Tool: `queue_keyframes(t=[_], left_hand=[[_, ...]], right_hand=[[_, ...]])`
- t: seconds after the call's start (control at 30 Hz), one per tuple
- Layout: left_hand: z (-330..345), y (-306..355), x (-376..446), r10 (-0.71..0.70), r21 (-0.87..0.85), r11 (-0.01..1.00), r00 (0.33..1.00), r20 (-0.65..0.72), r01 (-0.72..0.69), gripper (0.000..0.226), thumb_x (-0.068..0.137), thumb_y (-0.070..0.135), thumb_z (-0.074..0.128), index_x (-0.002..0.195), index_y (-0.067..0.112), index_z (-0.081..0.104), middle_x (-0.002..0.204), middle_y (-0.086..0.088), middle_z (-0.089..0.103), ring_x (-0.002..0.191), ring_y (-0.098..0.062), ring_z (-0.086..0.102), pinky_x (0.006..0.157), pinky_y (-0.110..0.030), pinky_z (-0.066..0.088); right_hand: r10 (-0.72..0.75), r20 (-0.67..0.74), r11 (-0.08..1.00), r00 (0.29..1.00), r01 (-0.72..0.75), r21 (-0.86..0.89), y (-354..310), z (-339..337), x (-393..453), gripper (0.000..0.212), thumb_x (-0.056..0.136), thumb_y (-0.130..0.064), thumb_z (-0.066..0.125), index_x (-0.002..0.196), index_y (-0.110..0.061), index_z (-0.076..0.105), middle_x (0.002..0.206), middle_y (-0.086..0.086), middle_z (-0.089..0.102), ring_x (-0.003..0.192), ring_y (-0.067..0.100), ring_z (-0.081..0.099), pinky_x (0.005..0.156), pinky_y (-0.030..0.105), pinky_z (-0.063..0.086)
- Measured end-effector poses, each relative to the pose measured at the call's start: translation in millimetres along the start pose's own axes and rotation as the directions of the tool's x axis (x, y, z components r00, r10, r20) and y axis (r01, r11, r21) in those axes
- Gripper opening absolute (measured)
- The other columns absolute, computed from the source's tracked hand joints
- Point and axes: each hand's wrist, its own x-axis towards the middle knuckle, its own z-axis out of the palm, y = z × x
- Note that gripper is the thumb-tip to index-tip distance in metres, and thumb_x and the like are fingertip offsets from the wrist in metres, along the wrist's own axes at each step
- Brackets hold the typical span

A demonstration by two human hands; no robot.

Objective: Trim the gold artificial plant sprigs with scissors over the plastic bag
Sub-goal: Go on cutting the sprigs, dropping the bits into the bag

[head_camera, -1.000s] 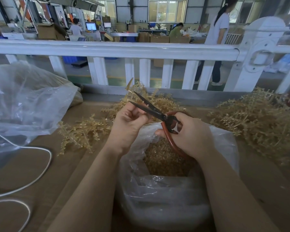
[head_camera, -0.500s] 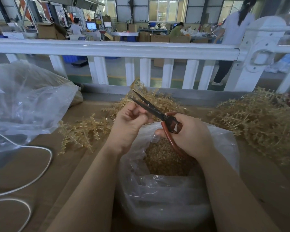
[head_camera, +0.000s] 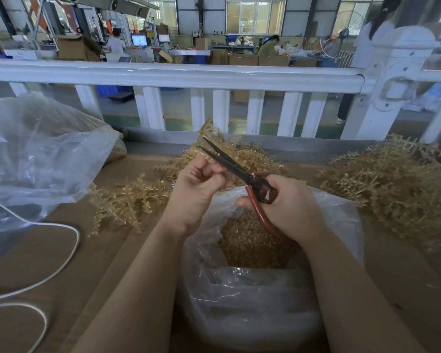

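Observation:
My left hand [head_camera: 197, 183] pinches a gold sprig [head_camera: 209, 128] whose tip sticks up past the scissor blades. My right hand [head_camera: 288, 207] grips the red-handled scissors [head_camera: 236, 168]; their dark blades point up and left, slightly parted, right beside my left fingers. Both hands hover over an open clear plastic bag [head_camera: 239, 301] holding gold trimmings [head_camera: 250, 243]. Loose gold sprigs lie in a pile at the left [head_camera: 127, 200], another behind the hands [head_camera: 247, 155], and a big heap at the right [head_camera: 390, 187].
A large clear plastic bag [head_camera: 36, 154] bulges at the left of the brown table [head_camera: 69, 263]. A white cord [head_camera: 49, 250] loops across the table's left side. A white railing [head_camera: 178, 75] runs along the far edge. People work at benches beyond it.
The scissor blades have narrowed slightly and the sprig tip has shifted between them. Both hands stay in the same place over the bag. A person beyond the railing has walked right.

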Motion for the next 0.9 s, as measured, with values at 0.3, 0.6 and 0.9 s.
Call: queue_keyframes(t=[0.3,0.6,0.9], left_hand=[[1,2,2,-0.157,-0.185,0.972,0.986,-0.058,0.144,0.020,0.091,-0.009,0.055,0.082,0.010,0.056,0.071,-0.005,0.063,0.066,-0.014,0.057,0.075,-0.027,0.051],[5,-3,1,-0.294,0.046,0.955,0.955,0.039,0.292,0.008,0.071,0.017,0.076,0.072,0.024,0.076,0.071,0.001,0.066,0.067,-0.009,0.058,0.068,-0.027,0.040],[1,-5,0,-0.280,0.013,0.960,0.955,0.101,0.280,0.005,0.072,0.021,0.079,0.075,0.025,0.078,0.068,0.010,0.065,0.062,-0.002,0.052,0.063,-0.023,0.038]], right_hand=[[0.054,0.033,0.996,0.998,-0.057,0.067,2,2,1,0.054,0.059,-0.090,0.059,0.071,-0.037,0.059,0.076,-0.028,0.062,0.073,-0.005,0.058,0.055,0.022,0.039],[0.150,0.047,0.909,0.988,-0.156,0.385,-1,7,7,0.020,0.078,-0.048,0.079,0.080,-0.029,0.072,0.076,-0.014,0.074,0.069,0.004,0.070,0.057,0.015,0.054],[0.202,0.112,0.840,0.973,-0.231,0.491,-10,2,7,0.009,0.085,-0.026,0.078,0.085,-0.018,0.074,0.064,-0.003,0.070,0.055,0.008,0.065,0.058,0.019,0.054]])
